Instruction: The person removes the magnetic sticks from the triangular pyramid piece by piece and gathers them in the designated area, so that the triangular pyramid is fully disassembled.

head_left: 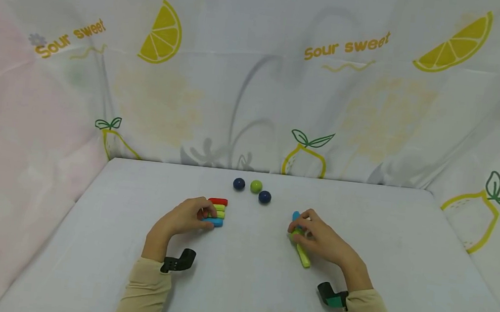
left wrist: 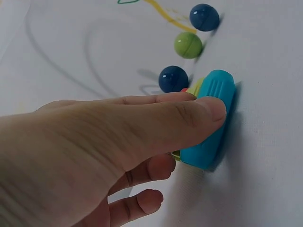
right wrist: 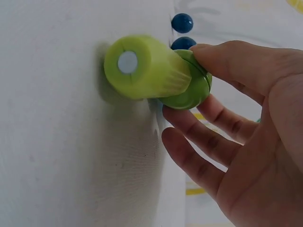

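In the head view my left hand (head_left: 185,215) is at a row of short plastic rods: a red rod (head_left: 219,201), two yellow-green rods and a blue rod (head_left: 214,222) nearest me. Its thumb lies on the blue rod's side in the left wrist view, with the index finger across the row. My right hand (head_left: 321,239) pinches a green ball (right wrist: 189,94) between thumb and fingers. One yellow-green rod (head_left: 303,257) meets that ball and points towards me, its pale round end (right wrist: 127,62) showing. Beyond the fingers a second blue rod (head_left: 296,215) sticks out, partly hidden.
Two dark blue balls, one left (head_left: 239,184) and one right (head_left: 265,197), lie near another green ball (head_left: 256,186) towards the back of the white table (head_left: 237,276). A printed cloth (head_left: 249,74) hangs behind the table's far edge.
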`<state>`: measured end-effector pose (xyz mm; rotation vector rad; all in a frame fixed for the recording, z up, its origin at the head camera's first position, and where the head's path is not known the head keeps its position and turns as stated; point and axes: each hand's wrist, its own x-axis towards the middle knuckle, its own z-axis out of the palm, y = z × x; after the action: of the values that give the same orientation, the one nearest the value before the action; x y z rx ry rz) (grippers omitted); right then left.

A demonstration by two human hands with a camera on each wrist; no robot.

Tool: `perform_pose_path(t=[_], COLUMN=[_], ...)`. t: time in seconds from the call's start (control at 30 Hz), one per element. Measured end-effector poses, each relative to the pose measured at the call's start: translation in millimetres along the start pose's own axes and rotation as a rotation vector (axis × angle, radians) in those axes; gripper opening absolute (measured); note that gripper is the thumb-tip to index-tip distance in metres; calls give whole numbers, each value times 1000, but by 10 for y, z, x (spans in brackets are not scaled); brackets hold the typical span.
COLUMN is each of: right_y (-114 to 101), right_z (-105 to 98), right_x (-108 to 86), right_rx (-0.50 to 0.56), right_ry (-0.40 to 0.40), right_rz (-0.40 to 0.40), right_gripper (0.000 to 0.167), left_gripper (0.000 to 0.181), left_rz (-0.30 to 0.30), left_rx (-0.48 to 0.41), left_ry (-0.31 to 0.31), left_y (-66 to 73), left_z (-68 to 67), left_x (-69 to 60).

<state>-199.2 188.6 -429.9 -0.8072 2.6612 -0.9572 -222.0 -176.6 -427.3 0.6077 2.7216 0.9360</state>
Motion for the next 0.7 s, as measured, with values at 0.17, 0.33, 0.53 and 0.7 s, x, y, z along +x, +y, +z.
perform_pose_path(t=[0.17, 0.33, 0.53, 0.7], right_y=[26, 33, 56, 65], right_z=[8, 1, 25, 63], right_x=[13, 23, 30, 37], right_rx=[75, 152, 205, 216], right_ry=[-5, -13, -50, -43], right_rz=[-28, -30, -26, -14], right_gripper=[23, 33, 30, 29], left_gripper=[18, 17, 12, 7], left_rz=[1, 63, 143, 224], left_rx=[-9, -10, -36, 28], left_ry=[10, 17, 38, -5], left_y=[-8, 15, 132, 313], left_z=[-5, -12, 66, 292], left_x=[-8, 3, 83, 215])
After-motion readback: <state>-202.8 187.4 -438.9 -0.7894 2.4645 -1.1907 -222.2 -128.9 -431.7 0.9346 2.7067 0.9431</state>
